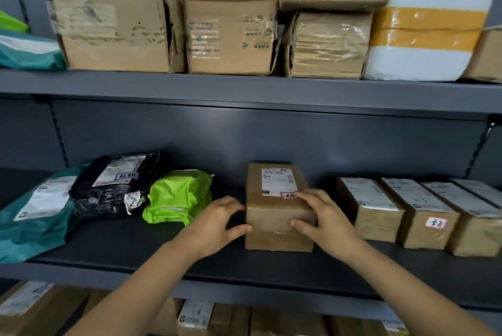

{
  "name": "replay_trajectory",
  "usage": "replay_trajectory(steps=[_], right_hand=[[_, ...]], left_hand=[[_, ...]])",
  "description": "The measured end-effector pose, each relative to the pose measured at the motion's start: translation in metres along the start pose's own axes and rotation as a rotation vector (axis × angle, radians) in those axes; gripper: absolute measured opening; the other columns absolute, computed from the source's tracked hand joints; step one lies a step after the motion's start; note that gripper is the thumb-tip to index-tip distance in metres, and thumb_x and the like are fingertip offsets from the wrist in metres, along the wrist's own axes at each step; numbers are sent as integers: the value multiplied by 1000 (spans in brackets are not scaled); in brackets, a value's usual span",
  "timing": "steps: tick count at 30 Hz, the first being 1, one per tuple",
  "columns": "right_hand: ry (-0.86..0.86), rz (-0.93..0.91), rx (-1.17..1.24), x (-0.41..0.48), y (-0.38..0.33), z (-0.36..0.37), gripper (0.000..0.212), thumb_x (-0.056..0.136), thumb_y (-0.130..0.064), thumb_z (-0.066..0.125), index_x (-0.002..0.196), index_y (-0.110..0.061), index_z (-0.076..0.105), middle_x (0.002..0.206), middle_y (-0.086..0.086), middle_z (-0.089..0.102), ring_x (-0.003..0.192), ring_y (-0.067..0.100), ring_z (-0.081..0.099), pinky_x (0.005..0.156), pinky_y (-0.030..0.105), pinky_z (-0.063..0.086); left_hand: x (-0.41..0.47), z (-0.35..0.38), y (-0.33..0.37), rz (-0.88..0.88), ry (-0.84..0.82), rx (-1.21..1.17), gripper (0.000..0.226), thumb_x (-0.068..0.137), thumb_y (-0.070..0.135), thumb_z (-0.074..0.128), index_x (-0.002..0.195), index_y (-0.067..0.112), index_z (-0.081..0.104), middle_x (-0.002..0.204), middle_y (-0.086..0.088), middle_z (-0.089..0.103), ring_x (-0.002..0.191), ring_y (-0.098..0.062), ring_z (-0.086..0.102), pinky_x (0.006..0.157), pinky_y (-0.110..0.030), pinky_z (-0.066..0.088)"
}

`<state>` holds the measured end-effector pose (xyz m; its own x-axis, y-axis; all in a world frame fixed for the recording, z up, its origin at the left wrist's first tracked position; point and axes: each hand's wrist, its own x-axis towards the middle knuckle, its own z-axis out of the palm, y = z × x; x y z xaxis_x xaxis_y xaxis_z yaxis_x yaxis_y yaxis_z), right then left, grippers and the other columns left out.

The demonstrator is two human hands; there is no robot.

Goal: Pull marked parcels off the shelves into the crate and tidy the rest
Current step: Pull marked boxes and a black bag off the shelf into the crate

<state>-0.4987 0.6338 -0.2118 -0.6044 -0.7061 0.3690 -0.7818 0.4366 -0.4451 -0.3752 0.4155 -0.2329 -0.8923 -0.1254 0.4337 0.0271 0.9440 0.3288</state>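
Observation:
A brown cardboard parcel (274, 238) with a white label and a small red-framed sticker stands in the middle of the dark middle shelf (163, 251). My left hand (220, 223) presses its left front corner, thumb on the front face. My right hand (323, 221) lies over its top right front edge, fingers partly covering the red sticker. Both hands grip the parcel together. To the right, a second brown box (429, 220) carries a red-framed sticker on its front face.
Left of the parcel lie a lime green bag (176, 197), a black bag (116, 186) and a teal bag (35, 216). A row of brown boxes (372, 210) stands at the right. Large cartons (114, 20) and a white foam box (426, 26) fill the upper shelf. More boxes show below.

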Motion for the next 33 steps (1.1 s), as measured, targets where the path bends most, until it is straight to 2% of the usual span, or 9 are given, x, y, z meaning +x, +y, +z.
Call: replay_trajectory(steps=[3, 7, 14, 19, 22, 25, 27, 30, 33], right_hand=[[12, 21, 6, 1, 3, -3, 67, 82, -39, 69, 140, -24, 39, 132, -8, 41, 123, 10, 40, 106, 27, 36], [-9, 21, 11, 1, 8, -6, 69, 82, -37, 69, 142, -24, 37, 130, -8, 42, 122, 9, 42, 105, 25, 37], [33, 118, -138, 3, 12, -16, 67, 81, -62, 56, 135, -23, 46, 129, -5, 43, 119, 18, 46, 99, 38, 43], [-20, 101, -366, 8, 5, -21, 69, 82, -73, 39, 138, -32, 40, 142, -8, 36, 133, 20, 29, 112, 46, 24], [-77, 51, -381, 8, -1, -16, 67, 84, -72, 35, 140, -35, 36, 144, -10, 33, 134, 19, 29, 112, 50, 22], [-76, 25, -393, 10, -3, -15, 61, 87, -68, 35, 138, -36, 36, 139, -9, 37, 130, 18, 35, 110, 49, 27], [-70, 24, -394, 12, -3, -14, 60, 86, -68, 36, 137, -36, 37, 137, -9, 39, 129, 18, 36, 109, 47, 29], [-69, 33, -395, 12, -4, -13, 60, 85, -69, 36, 136, -36, 38, 137, -10, 38, 129, 17, 35, 109, 46, 29], [-71, 57, -375, 11, -6, -13, 60, 84, -69, 40, 135, -37, 40, 138, -11, 38, 131, 17, 34, 110, 45, 27]], left_hand=[[2, 7, 5, -56, 7, -43, 62, 85, 43, 64, 135, 14, 45, 130, -2, 54, 121, -14, 50, 100, -17, 35], [7, 15, 9, -133, -28, -154, 82, 83, 44, 67, 147, 30, 18, 134, 2, 53, 120, -8, 51, 102, -23, 39], [20, 30, 27, -137, -8, -253, 83, 79, 39, 73, 146, 34, 25, 122, 3, 60, 106, -2, 57, 93, -22, 45], [27, 42, 40, -142, -23, -223, 79, 83, 44, 66, 147, 38, 21, 131, 3, 56, 111, -4, 55, 94, -22, 44], [26, 32, 38, -127, -20, -67, 68, 86, 61, 47, 146, 38, 25, 136, 2, 52, 122, -12, 49, 101, -33, 42], [20, 13, 20, -169, 235, 200, 67, 86, 63, 40, 136, 19, 48, 123, -6, 62, 115, -25, 54, 95, -35, 47], [14, 0, 0, -230, 340, 427, 59, 84, 52, 50, 126, 10, 56, 114, -12, 63, 107, -34, 57, 86, -41, 50], [5, -20, -26, -495, 199, 592, 66, 84, 45, 62, 137, 11, 42, 135, -9, 48, 128, -33, 40, 98, -45, 39], [0, -32, -51, -584, 79, 668, 77, 86, 52, 56, 146, 16, 24, 150, -2, 31, 137, -27, 25, 107, -41, 29]])
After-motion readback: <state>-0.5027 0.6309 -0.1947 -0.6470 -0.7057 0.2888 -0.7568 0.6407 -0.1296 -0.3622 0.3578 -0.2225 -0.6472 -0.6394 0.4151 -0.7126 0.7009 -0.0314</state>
